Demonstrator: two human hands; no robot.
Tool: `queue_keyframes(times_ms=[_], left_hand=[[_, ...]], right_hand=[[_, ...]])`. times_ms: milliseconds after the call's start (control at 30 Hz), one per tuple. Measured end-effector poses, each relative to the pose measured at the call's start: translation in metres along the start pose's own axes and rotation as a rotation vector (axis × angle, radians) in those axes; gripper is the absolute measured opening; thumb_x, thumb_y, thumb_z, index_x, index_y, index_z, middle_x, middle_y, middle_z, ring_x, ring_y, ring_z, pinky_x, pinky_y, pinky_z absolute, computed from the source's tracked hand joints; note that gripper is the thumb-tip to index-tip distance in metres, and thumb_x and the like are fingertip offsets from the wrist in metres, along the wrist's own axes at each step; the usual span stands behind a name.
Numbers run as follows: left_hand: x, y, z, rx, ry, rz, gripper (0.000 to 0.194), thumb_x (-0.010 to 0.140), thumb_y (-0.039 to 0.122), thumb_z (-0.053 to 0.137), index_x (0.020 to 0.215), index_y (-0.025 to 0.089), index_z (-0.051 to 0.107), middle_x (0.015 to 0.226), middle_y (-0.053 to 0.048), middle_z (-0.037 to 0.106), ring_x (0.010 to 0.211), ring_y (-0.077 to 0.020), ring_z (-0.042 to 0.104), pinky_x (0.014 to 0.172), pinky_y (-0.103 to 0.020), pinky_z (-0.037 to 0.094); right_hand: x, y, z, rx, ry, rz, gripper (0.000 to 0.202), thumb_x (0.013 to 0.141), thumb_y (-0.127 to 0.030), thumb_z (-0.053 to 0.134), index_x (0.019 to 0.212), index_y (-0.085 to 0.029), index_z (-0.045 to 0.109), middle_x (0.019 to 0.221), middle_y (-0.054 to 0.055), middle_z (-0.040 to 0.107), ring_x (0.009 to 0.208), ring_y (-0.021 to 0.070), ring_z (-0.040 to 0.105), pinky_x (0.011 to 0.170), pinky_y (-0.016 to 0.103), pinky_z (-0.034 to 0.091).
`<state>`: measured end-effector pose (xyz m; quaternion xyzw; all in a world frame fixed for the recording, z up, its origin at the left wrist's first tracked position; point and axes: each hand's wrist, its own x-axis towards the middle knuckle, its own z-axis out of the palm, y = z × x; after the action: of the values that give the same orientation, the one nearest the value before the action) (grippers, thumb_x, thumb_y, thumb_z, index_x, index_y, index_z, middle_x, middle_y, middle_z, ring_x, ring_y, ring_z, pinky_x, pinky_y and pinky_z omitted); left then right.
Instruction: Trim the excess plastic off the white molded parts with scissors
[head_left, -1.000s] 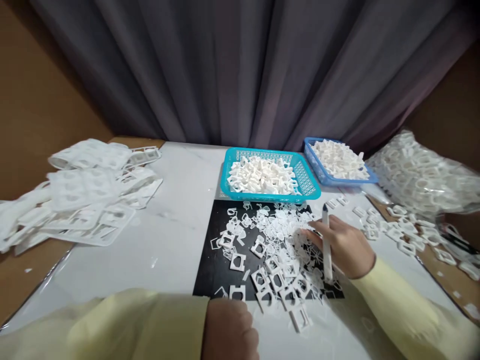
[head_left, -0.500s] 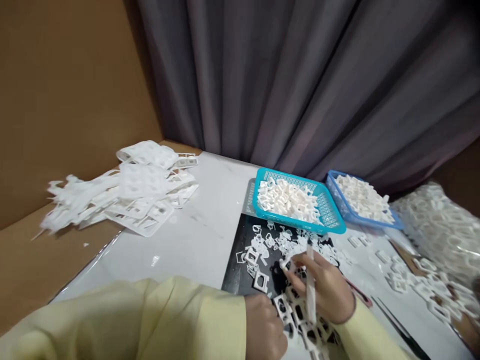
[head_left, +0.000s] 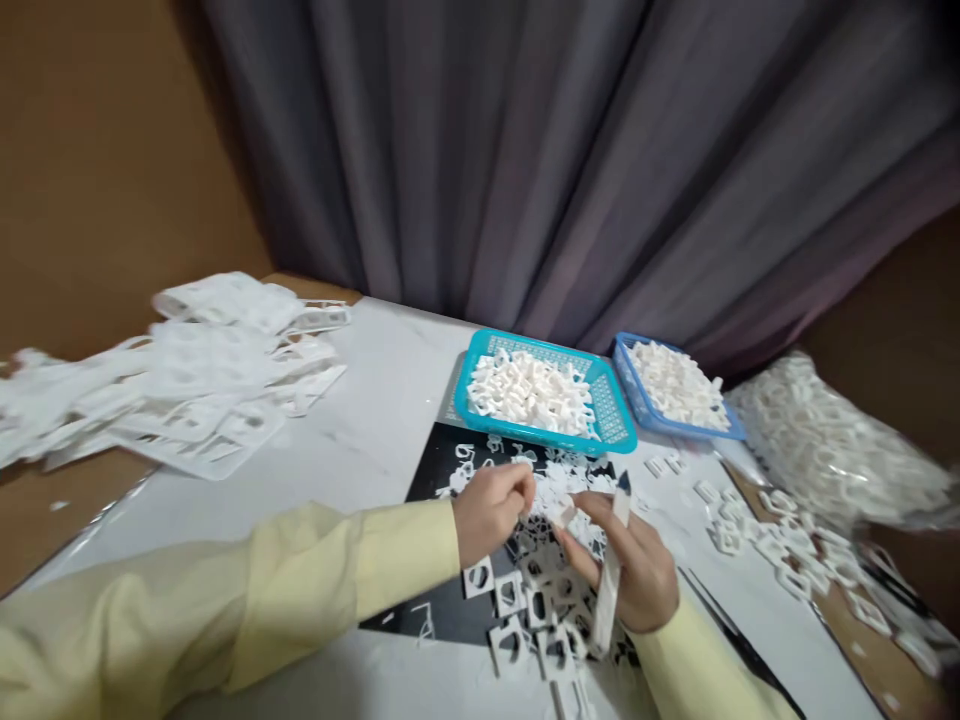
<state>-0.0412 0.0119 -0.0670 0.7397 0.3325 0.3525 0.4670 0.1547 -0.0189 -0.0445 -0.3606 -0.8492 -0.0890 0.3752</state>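
My right hand point(head_left: 637, 565) is closed, with a white stick-shaped tool with a dark tip point(head_left: 609, 575) lying across its palm and a small white plastic piece point(head_left: 562, 512) pinched between thumb and fingertips. Just left of it, my left hand point(head_left: 491, 508) is curled with its fingers together; whatever is in them is hidden. Beneath both hands lies a black mat point(head_left: 431, 480), strewn with small white scraps point(head_left: 555, 480). Several square white frames with holes point(head_left: 510, 593) lie in front of the hands, partly past the mat's near edge.
Behind the mat stand a turquoise basket point(head_left: 621, 440) and a blue basket point(head_left: 637, 405), both with white pieces. A clear bag of white parts point(head_left: 825, 440), loose white pieces point(head_left: 802, 545) and dark tweezers point(head_left: 739, 640) are at right. White perforated sheets point(head_left: 217, 360) pile up at left.
My left hand has moved up from the near edge to beside my right hand, uncovering the white frames. The right hand keeps the tool and small piece. The view has shifted right.
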Motion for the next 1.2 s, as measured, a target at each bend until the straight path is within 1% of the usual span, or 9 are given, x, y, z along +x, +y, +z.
queue_keyframes(times_ms=[133, 233, 367, 567, 733, 800, 967, 1067, 1200], left_hand=[[0.035, 0.017, 0.008, -0.386, -0.137, -0.207, 0.032, 0.090, 0.043, 0.025, 0.077, 0.019, 0.042, 0.072, -0.001, 0.052, 0.066, -0.0162, 0.060, 0.049, -0.026, 0.050], [0.045, 0.018, 0.023, -0.578, -0.224, -0.305, 0.039, 0.086, 0.053, 0.034, 0.075, 0.017, 0.043, 0.072, -0.002, 0.054, 0.063, -0.0156, 0.061, 0.054, -0.032, 0.053], [0.047, 0.006, 0.034, -0.708, -0.200, -0.390, 0.033, 0.077, 0.044, 0.060, 0.069, 0.015, 0.045, 0.067, 0.001, 0.054, 0.058, -0.0116, 0.058, 0.057, -0.027, 0.051], [0.045, -0.002, 0.033, -0.820, -0.143, -0.453, 0.026, 0.081, 0.038, 0.058, 0.071, 0.015, 0.050, 0.072, -0.002, 0.059, 0.063, -0.0119, 0.058, 0.061, -0.026, 0.049], [0.046, -0.004, 0.031, -0.876, -0.134, -0.432, 0.025, 0.082, 0.034, 0.056, 0.067, 0.015, 0.049, 0.074, -0.004, 0.060, 0.063, -0.0156, 0.058, 0.064, -0.034, 0.049], [0.047, -0.007, 0.031, -0.890, -0.125, -0.420, 0.024, 0.082, 0.032, 0.056, 0.066, 0.015, 0.048, 0.076, -0.004, 0.059, 0.064, -0.0152, 0.058, 0.066, -0.033, 0.047], [0.047, -0.012, 0.031, -0.899, -0.101, -0.391, 0.021, 0.083, 0.027, 0.055, 0.067, 0.013, 0.054, 0.081, -0.005, 0.059, 0.067, -0.0142, 0.056, 0.066, -0.029, 0.041], [0.047, -0.013, 0.031, -0.894, -0.093, -0.373, 0.019, 0.082, 0.027, 0.057, 0.070, 0.013, 0.060, 0.080, -0.005, 0.060, 0.068, -0.0143, 0.055, 0.067, -0.029, 0.039], [0.047, -0.017, 0.030, -0.873, -0.094, -0.389, 0.016, 0.082, 0.027, 0.058, 0.076, 0.015, 0.066, 0.074, -0.003, 0.060, 0.069, -0.0145, 0.054, 0.070, -0.029, 0.038]], right_hand=[[-0.002, 0.015, 0.001, 0.100, 0.035, 0.029, 0.032, 0.078, -0.015, 0.060, 0.110, -0.016, 0.054, 0.093, 0.011, 0.068, 0.089, 0.0214, 0.064, 0.074, 0.033, 0.055], [-0.007, 0.025, 0.004, 0.166, 0.064, 0.046, 0.034, 0.078, -0.015, 0.059, 0.112, -0.014, 0.054, 0.101, 0.014, 0.066, 0.097, 0.0231, 0.061, 0.079, 0.037, 0.054], [-0.016, 0.030, 0.010, 0.236, 0.064, 0.083, 0.033, 0.078, -0.016, 0.061, 0.111, -0.013, 0.056, 0.108, 0.016, 0.065, 0.100, 0.0240, 0.059, 0.081, 0.038, 0.053], [-0.022, 0.036, 0.011, 0.316, 0.098, 0.191, 0.036, 0.079, -0.030, 0.063, 0.111, -0.014, 0.060, 0.108, 0.015, 0.065, 0.099, 0.0251, 0.060, 0.084, 0.041, 0.050], [-0.026, 0.038, -0.002, 0.363, 0.170, 0.460, 0.044, 0.096, -0.037, 0.026, 0.122, -0.021, 0.056, 0.083, 0.007, 0.068, 0.076, 0.0195, 0.062, 0.066, 0.036, 0.050], [-0.025, 0.038, -0.008, 0.403, 0.165, 0.612, 0.048, 0.097, -0.037, 0.021, 0.115, -0.021, 0.062, 0.070, 0.004, 0.065, 0.063, 0.0159, 0.060, 0.057, 0.031, 0.050], [-0.012, 0.041, -0.012, 0.565, 0.059, 0.935, 0.028, 0.088, -0.037, 0.050, 0.088, -0.018, 0.071, 0.059, 0.002, 0.066, 0.037, 0.0079, 0.050, 0.035, 0.021, 0.042], [-0.006, 0.042, -0.011, 0.684, 0.010, 1.024, 0.023, 0.078, -0.037, 0.064, 0.090, -0.018, 0.068, 0.058, 0.001, 0.067, 0.038, 0.0098, 0.054, 0.034, 0.020, 0.044], [-0.003, 0.041, -0.014, 0.785, -0.043, 1.059, 0.016, 0.072, -0.034, 0.070, 0.074, -0.018, 0.067, 0.057, 0.001, 0.068, 0.040, 0.0103, 0.056, 0.036, 0.020, 0.047]])
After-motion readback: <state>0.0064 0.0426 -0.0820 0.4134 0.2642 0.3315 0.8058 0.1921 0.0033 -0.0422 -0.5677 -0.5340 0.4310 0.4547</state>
